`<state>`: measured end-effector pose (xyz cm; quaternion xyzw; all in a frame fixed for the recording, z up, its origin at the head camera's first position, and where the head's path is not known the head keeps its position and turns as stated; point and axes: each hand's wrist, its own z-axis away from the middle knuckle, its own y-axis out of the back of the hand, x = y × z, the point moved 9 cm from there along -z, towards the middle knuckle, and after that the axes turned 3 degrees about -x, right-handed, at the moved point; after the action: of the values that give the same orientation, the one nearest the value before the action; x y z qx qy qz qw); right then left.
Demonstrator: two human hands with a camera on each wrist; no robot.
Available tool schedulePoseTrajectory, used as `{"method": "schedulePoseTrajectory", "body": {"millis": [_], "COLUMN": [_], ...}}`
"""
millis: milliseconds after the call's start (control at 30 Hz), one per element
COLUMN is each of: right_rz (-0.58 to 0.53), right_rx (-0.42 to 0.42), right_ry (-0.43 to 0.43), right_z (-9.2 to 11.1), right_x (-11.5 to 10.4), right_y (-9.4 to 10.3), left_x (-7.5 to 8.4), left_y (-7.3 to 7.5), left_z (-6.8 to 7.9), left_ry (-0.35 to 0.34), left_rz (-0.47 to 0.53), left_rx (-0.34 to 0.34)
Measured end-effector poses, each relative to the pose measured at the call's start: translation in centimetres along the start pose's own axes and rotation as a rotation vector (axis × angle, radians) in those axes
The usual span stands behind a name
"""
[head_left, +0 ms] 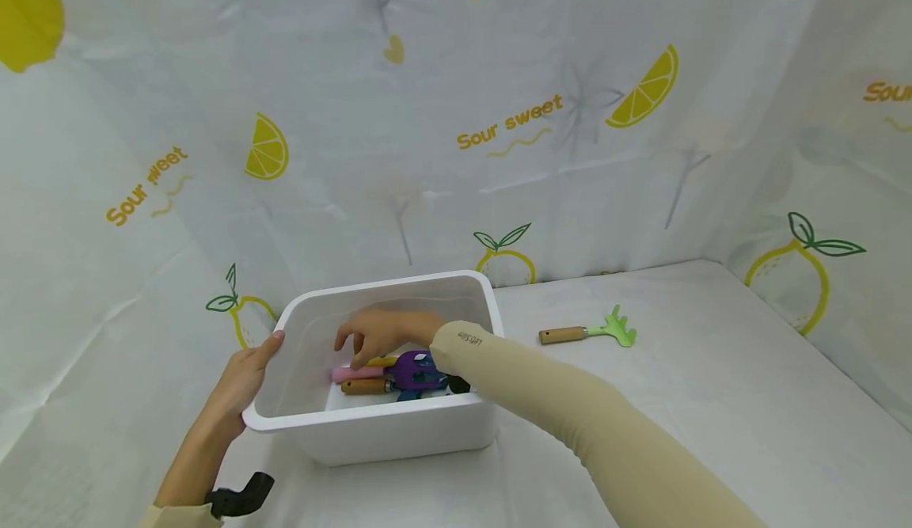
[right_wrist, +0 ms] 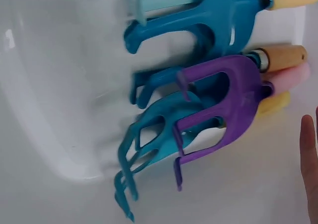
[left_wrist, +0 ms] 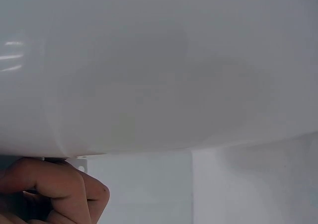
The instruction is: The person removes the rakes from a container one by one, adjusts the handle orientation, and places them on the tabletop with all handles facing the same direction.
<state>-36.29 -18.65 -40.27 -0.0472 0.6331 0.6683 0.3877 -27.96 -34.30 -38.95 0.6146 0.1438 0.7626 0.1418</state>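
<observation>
My left hand (head_left: 242, 381) grips the left rim of a white plastic bin (head_left: 388, 433), thumb on top; its curled fingers show under the rim in the left wrist view. Inside the bin, my right hand (head_left: 378, 334) is over several small hand rakes, fingers loosely bent with nothing visible between them. A purple hand rake (right_wrist: 238, 105) with a pink handle (right_wrist: 288, 80) lies over blue hand rakes (right_wrist: 213, 20). Beside them are a wooden handle (right_wrist: 285, 57) and a yellow handle (right_wrist: 275, 104). The right wrist view catches only fingertips at its right edge, apart from the tools.
On the white-covered table (head_left: 712, 377), right of the bin, lies a green hand rake (head_left: 618, 328) with a wooden handle. A lemon-printed white sheet (head_left: 427, 140) hangs behind. A black strap device (head_left: 242, 496) sits on my left wrist.
</observation>
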Motion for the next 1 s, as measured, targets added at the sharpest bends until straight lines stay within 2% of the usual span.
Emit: {"method": "schedulePoseTrajectory", "body": {"millis": [300,600,800,1000], "right_rz": [0.146,0.113,0.102,0.153], "right_rx": [-0.007,-0.064,-0.074,-0.084], "right_ry": [-0.017,-0.039,-0.051,-0.041], "right_z": [-0.1,0.1,0.2,0.1], "right_x": [0.4,0.5,0.5,0.2], "right_y": [-1.0,-2.8,-3.2,-3.6], "left_x": [0.1,0.3,0.3,0.2], "left_y": [0.0,-0.1,-0.1,-0.1], "left_z": [0.0,0.1,0.1,0.1], "left_ry": [-0.003,-0.015,-0.013,-0.008], "left_rz": [0.007,0.000,0.011,0.015], "left_rx": [0.000,0.008,-0.001,-0.001]}}
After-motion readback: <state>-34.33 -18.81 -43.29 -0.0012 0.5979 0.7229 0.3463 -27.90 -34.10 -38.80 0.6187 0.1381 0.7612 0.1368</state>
